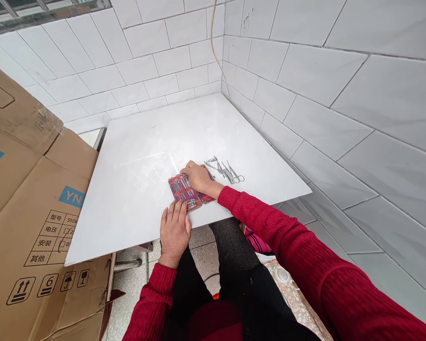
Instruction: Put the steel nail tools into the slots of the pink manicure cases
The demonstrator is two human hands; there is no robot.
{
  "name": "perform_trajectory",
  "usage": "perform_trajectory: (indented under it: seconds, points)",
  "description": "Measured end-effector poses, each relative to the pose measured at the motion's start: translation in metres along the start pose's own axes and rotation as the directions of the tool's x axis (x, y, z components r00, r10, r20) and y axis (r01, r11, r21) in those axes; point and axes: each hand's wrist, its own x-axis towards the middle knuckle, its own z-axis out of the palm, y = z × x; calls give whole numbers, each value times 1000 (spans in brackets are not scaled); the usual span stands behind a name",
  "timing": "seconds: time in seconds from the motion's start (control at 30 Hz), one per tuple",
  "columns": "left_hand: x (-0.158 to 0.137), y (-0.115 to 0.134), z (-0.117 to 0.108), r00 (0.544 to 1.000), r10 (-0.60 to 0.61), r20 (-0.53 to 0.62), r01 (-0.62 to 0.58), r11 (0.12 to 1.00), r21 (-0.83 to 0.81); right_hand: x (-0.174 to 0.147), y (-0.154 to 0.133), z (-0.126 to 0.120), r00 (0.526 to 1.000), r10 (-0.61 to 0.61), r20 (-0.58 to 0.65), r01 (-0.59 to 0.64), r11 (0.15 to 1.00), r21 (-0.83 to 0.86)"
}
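A small manicure case lies unfolded near the front edge of the white table, its red and purple lining showing. Several slim metal tools sit in a row in its left half, with a nail clipper near the bottom. My left hand lies with outstretched fingers at the case's near left edge. Over the upper middle of the case, my right hand has its fingers curled into a pinch; whatever is between them is hidden. Just right of the case rest scissors and other metal nail tools.
The white tabletop reaches into a corner of tiled walls. Large cardboard boxes stand against the table's left side. A thin cable hangs down in the corner. My legs are below the front edge.
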Motion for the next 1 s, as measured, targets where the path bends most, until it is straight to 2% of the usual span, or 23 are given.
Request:
perform_trajectory:
  seconds: [0.2,0.43,0.57,0.73,0.87,1.0]
  points:
    - [0,-1,3,1000,17,-19,-17,1000,7,-8,3,0,999,-40,-20,40,998,-45]
    - [1,-2,4,999,14,-45,-15,1000,-11,-13,2,-6,998,-62,-1,62,998,11]
    - [1,-2,4,999,5,-33,-6,1000,-17,-17,4,-3,997,-70,-19,71,997,15]
    - [1,-2,6,997,24,-70,-25,1000,-15,-19,6,1,995,-91,-47,93,995,47]
    - [0,-3,6,997,34,-76,-34,999,-1,-17,8,-10,973,-130,-190,161,974,156]
    - [0,-2,5,998,32,-62,-32,999,-9,-11,23,-29,937,-92,-336,190,944,270]
